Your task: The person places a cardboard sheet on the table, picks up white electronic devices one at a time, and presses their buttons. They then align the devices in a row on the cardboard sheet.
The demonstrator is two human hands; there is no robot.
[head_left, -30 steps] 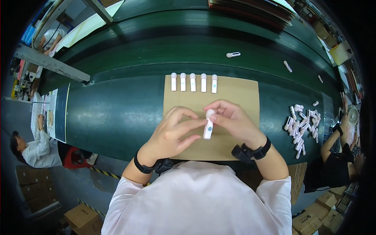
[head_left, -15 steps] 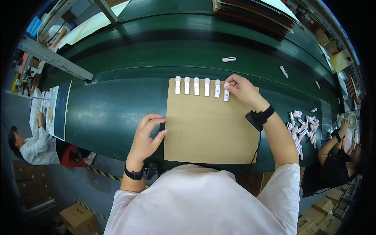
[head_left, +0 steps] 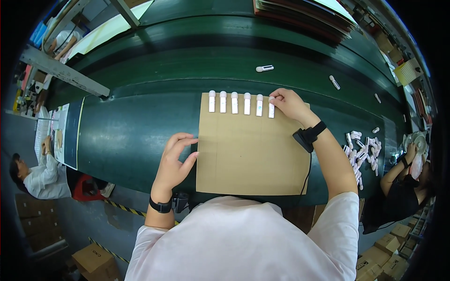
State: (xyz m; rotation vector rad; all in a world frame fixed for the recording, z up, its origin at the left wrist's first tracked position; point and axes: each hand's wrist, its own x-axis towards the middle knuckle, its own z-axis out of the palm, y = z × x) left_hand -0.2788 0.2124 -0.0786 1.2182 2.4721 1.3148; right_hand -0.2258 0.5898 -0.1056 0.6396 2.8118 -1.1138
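Observation:
A flat brown cardboard sheet (head_left: 248,154) lies on the green table before me. Along its far edge several small white sticks with rounded pale-pink heads stand side by side in a row, the leftmost stick (head_left: 212,101) near the corner. At the row's right end my right hand (head_left: 290,107) pinches the head of the last white round-headed stick (head_left: 271,110), which lies on the cardboard. My left hand (head_left: 174,161) is at the sheet's left edge, fingers apart and holding nothing; its fingertips are by the edge, and whether they touch it I cannot tell.
A heap of similar sticks (head_left: 362,152) lies to the right. Beyond the cardboard, a single stick (head_left: 265,68) and another stick (head_left: 334,82) lie on a green belt (head_left: 187,70). Stacked sheets (head_left: 304,18) stand at the back. Co-workers sit left and right.
The last stick in the row has shifted slightly away from me, its near end now closer to level with its neighbour. Loose sticks on the far belt have moved left. My left hand stays put.

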